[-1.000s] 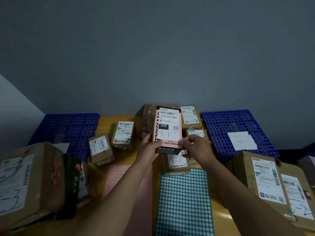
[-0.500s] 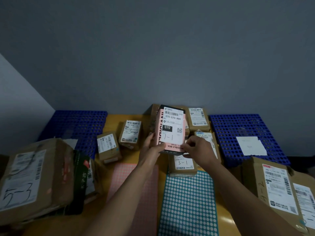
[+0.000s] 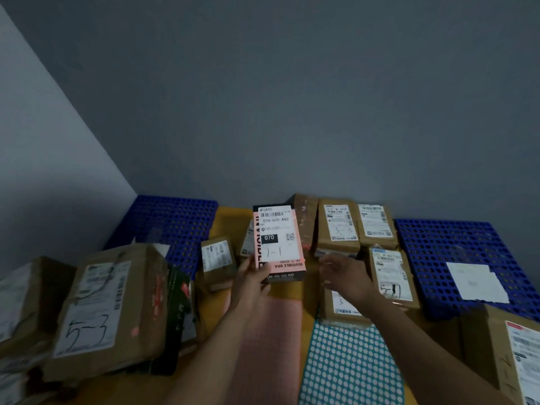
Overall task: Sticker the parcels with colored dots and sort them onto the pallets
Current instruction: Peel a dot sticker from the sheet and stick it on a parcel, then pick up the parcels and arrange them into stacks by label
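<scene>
The left hand (image 3: 252,283) pinches the lower left corner of a pink parcel (image 3: 279,241), holding it upright above the yellow table (image 3: 225,220). The right hand (image 3: 346,276) hovers just beside it, fingers loosely spread, holding nothing. Below lie a pink dot sheet (image 3: 268,346) and a teal dot sheet (image 3: 350,366), with blue pallets (image 3: 455,252) on either side.

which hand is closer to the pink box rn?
Left. The left hand grips the pink box at its lower left corner, thumb on the front. The right hand hangs open just right of the box, apart from it.
</scene>
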